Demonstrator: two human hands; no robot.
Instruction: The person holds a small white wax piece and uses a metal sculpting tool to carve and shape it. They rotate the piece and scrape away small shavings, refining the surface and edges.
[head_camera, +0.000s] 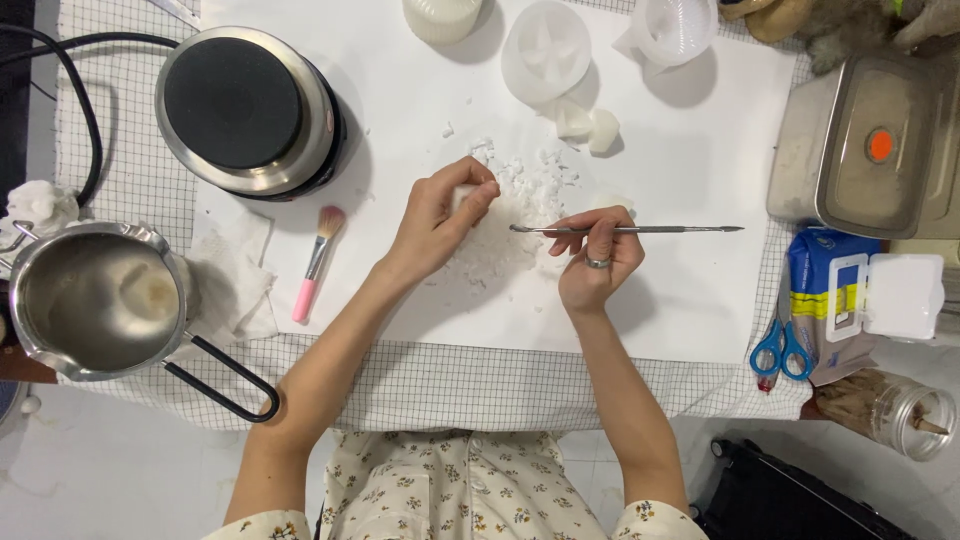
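Note:
My left hand (438, 218) is closed around a small white wax piece (464, 194), held over a pile of white wax shavings (520, 195) on the white sheet (680, 300). My right hand (592, 258), with a ring on one finger, pinches a thin metal carving tool (640, 229) that lies level, its left tip next to the wax piece. Two small white wax lumps (590, 126) sit just beyond the shavings.
A round electric hot plate (245, 108) stands at the upper left, a steel pouring pot (95, 300) at the left edge, a pink brush (317, 263) between them. White moulds (545, 50) line the far edge. A steel box (865, 150), wipes pack (860, 300), blue scissors (782, 350) and jar (900, 410) crowd the right.

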